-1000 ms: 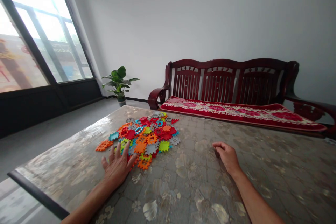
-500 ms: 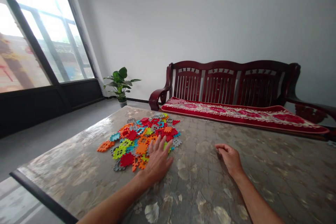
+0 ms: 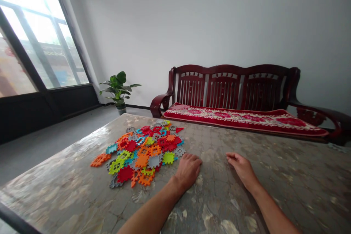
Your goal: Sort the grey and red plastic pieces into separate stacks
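Note:
Flat interlocking plastic tiles [image 3: 142, 160] with toothed edges lie in a loose heap on the table [image 3: 82, 197]. They are red, orange, lime green, blue and grey; some are solid and others have cut-out windows. Just right of the heap, low over the table, is my left hand [image 3: 188, 170]. Its fingers are curled under, and the back of the hand hides whatever may be in them. My right hand [image 3: 241, 170] lies farther right, apart from the tiles. Its fingers are bent and drawn together, with nothing visible in them.
Beyond the table stands a dark red wooden bench [image 3: 225, 84] with a red floral seat cover [image 3: 219, 114]. A potted plant [image 3: 118, 89] is on the floor behind the table's far left corner. A large window [image 3: 41, 40] is at the left.
My left hand has moved right, off the edge of the tile heap, and its spread fingers have curled in. My right hand stays nearly in place. The view has shifted slightly.

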`<action>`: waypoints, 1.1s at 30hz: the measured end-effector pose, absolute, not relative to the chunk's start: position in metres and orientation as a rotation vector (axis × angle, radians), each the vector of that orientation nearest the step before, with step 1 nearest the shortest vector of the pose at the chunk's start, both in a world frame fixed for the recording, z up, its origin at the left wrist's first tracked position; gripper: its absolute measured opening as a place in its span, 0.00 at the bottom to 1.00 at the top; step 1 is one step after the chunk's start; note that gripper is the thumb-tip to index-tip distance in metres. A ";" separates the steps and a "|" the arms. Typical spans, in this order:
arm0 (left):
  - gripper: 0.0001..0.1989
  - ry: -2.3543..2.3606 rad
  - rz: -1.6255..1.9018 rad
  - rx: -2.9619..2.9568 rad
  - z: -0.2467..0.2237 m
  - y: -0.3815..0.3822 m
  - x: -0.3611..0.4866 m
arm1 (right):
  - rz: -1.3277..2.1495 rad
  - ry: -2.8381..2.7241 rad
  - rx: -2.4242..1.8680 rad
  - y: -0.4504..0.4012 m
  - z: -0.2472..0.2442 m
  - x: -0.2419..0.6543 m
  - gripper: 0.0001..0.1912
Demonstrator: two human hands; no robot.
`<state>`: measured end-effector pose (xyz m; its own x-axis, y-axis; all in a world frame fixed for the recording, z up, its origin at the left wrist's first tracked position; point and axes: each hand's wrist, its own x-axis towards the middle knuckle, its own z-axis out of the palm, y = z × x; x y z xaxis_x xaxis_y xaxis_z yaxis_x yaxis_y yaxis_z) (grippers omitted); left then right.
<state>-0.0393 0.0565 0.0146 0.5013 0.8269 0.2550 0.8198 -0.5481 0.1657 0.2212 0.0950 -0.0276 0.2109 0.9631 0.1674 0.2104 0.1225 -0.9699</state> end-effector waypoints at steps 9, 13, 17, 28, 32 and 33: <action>0.11 1.712 0.545 2.744 0.013 0.065 -0.041 | 0.554 -1.484 -1.375 0.083 -0.021 0.215 0.13; 0.12 1.869 0.532 2.765 0.013 0.083 -0.041 | 0.557 -1.493 -1.375 0.082 -0.020 0.215 0.12; 0.18 1.942 0.418 2.694 0.016 0.102 -0.045 | 0.575 -1.470 -1.383 0.083 -0.021 0.216 0.13; 0.20 2.079 0.407 2.538 0.012 0.110 -0.052 | 0.634 -1.444 -1.383 0.085 -0.023 0.218 0.14; 0.18 1.947 0.470 2.561 0.009 0.093 -0.032 | 0.673 -1.416 -1.393 0.086 -0.025 0.219 0.15; 0.18 1.895 0.484 2.570 0.009 0.088 -0.027 | 0.675 -1.414 -1.396 0.085 -0.025 0.219 0.15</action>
<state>-0.0268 0.0875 0.0090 0.2678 0.9189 0.2896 0.9453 -0.3087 0.1055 0.2193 0.0854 -0.0249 0.1619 0.9518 0.2604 0.3958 0.1791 -0.9007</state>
